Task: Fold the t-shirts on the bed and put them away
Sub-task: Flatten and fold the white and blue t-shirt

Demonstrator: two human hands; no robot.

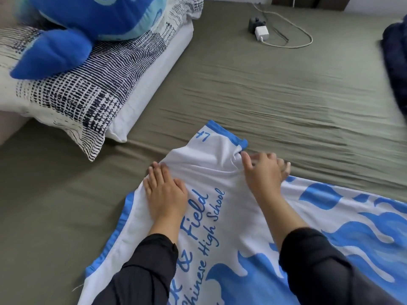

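Note:
A white t-shirt (222, 225) with blue trim, blue script lettering and blue flame shapes lies spread on the olive bed sheet (275, 91), its collar end pointing away from me. My left hand (164, 194) presses flat on the shirt's left shoulder, fingers straight. My right hand (263, 170) grips bunched white fabric by the blue-edged sleeve (229, 135) at the shirt's far end. Both forearms wear dark sleeves and cover part of the print.
A patterned black-and-white pillow (72, 93) with a blue plush toy (88, 25) on it sits at the left. A white charger and cable (262, 33) lie at the back. Dark blue fabric (396, 62) sits at the right edge.

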